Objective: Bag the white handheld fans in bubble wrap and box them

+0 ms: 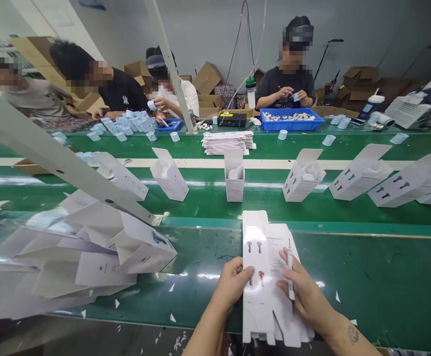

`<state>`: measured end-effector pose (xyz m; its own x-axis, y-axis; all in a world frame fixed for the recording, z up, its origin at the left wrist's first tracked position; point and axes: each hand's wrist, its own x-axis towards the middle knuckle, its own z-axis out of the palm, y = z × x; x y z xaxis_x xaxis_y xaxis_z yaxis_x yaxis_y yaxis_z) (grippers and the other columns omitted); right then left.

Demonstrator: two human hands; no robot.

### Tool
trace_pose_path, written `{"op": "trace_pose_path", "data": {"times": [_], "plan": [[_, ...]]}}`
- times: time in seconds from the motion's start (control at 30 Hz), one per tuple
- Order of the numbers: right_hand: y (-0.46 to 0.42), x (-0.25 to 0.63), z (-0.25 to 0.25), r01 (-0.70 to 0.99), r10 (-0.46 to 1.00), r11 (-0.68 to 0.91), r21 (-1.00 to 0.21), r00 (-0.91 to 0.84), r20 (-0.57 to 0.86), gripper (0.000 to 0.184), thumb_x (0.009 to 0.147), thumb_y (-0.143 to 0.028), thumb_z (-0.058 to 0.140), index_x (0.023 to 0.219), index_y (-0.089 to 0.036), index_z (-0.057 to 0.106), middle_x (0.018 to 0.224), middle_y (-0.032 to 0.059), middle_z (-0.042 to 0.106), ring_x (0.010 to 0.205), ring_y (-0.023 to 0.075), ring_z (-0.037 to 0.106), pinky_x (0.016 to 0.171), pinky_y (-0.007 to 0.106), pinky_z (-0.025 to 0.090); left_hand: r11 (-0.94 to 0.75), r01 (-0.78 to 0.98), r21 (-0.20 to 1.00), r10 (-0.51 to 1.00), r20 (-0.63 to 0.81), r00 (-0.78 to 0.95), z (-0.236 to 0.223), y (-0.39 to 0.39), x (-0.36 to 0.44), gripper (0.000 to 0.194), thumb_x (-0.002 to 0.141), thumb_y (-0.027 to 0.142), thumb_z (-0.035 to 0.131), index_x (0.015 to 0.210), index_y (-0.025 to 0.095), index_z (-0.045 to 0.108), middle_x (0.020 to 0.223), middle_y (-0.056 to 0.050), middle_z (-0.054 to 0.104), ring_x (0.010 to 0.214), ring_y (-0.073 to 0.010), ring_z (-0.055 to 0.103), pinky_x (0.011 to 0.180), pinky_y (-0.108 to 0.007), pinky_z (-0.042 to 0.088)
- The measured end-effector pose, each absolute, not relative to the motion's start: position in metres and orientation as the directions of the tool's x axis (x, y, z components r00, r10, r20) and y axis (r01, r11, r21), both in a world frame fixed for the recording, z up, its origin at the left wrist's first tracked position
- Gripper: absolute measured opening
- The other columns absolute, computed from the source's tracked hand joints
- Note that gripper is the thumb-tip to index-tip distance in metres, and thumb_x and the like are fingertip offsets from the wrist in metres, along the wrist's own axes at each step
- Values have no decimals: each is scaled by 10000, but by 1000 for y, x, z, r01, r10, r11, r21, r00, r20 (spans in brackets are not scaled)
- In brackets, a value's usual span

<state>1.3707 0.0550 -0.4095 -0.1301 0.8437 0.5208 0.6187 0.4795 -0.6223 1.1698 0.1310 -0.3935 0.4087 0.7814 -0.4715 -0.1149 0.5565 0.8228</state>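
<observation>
My left hand grips the left edge of a flat white printed carton, its thumb lying on top. Small pictures of dark devices and one orange one show on the carton's face. A second printed panel lies beneath and to the right, with lines of text. In my right hand is a slim white pen-like tool with a thin tip pointing away from me. The right fingers are slightly blurred above the right side of the cartons.
Erected white cartons crowd the bench at left. Open filled boxes stand along the green belt. A slanted metal post crosses the left side. Co-workers sit opposite, near a blue tray and pale blue cups.
</observation>
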Motion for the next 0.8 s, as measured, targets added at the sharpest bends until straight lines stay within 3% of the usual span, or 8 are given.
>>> {"op": "trace_pose_path", "data": {"times": [0.07,0.13,0.2,0.27,0.4,0.5,0.6,0.8], "plan": [[55,1368,-395,500,881,405,-765,10,473,337,922,-181,500,1237,-300,514,1330,106,581,1235,317,536,977,578,488,557,-183,810,799,-463,385,-394,131,1165,392,602,398,763,867,135,645,798,-59,711,671,-182,628,645,-288,475],[59,1361,-383,236,910,299,-924,220,351,290,962,-339,459,1238,-287,532,1153,114,675,1044,305,659,813,519,586,541,-220,812,822,-454,345,-395,127,1164,381,614,389,761,875,138,642,801,-55,710,673,-182,632,641,-285,481],[68,1351,-377,-75,926,218,-973,329,182,338,950,-494,438,1168,-268,564,941,86,710,805,256,704,617,418,611,527,-253,811,838,-447,312,-397,122,1165,370,625,394,753,867,141,633,780,-51,707,665,-183,633,632,-284,484],[79,1344,-379,-228,939,117,-967,342,33,305,899,-531,528,1005,-248,575,706,19,668,582,184,644,471,301,546,520,-275,809,847,-445,292,-401,117,1167,364,642,400,744,874,143,630,779,-55,710,666,-187,636,636,-288,490],[87,1337,-392,-79,939,-99,-992,322,-120,257,843,-446,650,855,-239,498,496,-85,479,395,99,418,377,204,354,518,-279,809,847,-439,299,-407,112,1168,372,687,389,725,954,141,649,902,-89,728,789,-228,666,719,-322,513],[85,1335,-396,129,943,-72,-989,333,-25,234,867,-461,590,877,-232,548,554,-57,502,484,135,475,457,243,406,528,-268,806,836,-437,332,-412,111,1165,388,725,405,702,1011,147,658,964,-94,727,836,-241,667,752,-336,514],[85,1331,-394,316,928,2,-949,354,119,247,867,-445,576,745,-229,567,596,-25,539,550,156,516,525,267,444,537,-253,805,831,-454,322,-415,111,1163,399,785,460,633,1042,156,665,891,-65,728,736,-203,651,703,-314,507],[87,1323,-391,432,920,7,-902,350,175,235,872,-427,567,733,-238,551,608,-20,568,564,158,542,530,260,456,503,-204,840,854,-449,261,-415,111,1163,382,792,466,603,979,145,688,765,-32,696,681,-176,604,634,-266,476]]}}
